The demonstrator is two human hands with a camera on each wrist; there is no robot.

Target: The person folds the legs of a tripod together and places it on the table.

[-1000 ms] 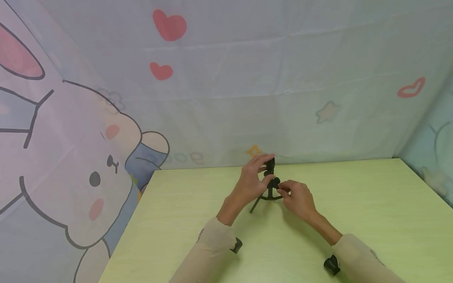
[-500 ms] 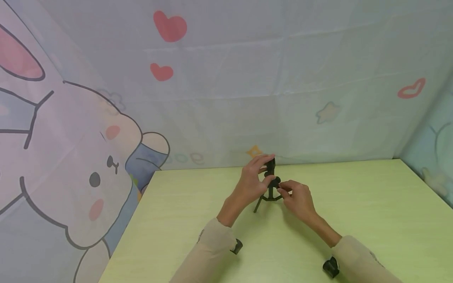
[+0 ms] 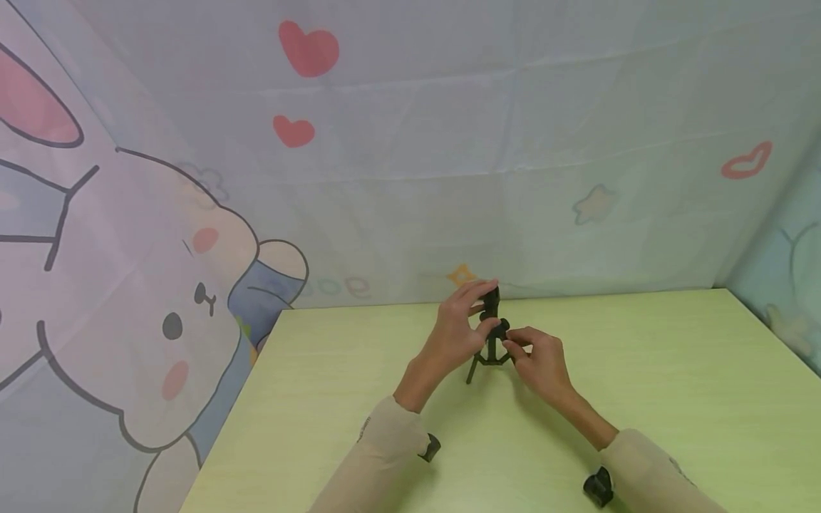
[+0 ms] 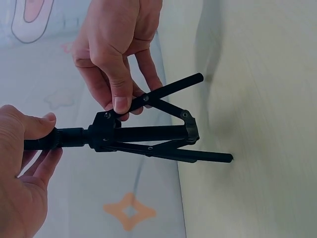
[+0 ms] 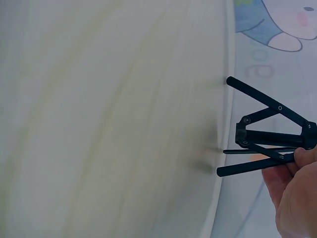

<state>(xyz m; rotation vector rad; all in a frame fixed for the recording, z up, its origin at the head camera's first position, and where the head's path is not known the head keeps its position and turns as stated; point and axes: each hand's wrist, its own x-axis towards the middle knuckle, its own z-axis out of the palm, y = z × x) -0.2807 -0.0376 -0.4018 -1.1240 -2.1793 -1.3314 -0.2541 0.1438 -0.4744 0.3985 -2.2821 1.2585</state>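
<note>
A small black tripod (image 3: 492, 349) is upright near the back of the table, its legs partly spread from the central column. My left hand (image 3: 452, 328) grips its upper part, thumb on one side and fingers on the other. In the left wrist view, that hand holds the narrow neck above the leg hub. My right hand (image 3: 541, 363) pinches one leg (image 4: 173, 88) close to its upper joint, between thumb and fingers. Hinged struts link the legs to the column, as the right wrist view shows, where another leg (image 5: 252, 94) angles outward. The tripod's top is partly covered by my left fingers.
The pale yellow-green table (image 3: 321, 399) ends against a cloth backdrop (image 3: 410, 178) printed with a rabbit, hearts and stars. Black devices, one (image 3: 430, 447) by the left sleeve and another (image 3: 599, 487) by the right, sit close to the cuffs.
The tripod's near left leg has swung inward, its tip drawing closer to the column. Both hands keep nearly the same place and grip.
</note>
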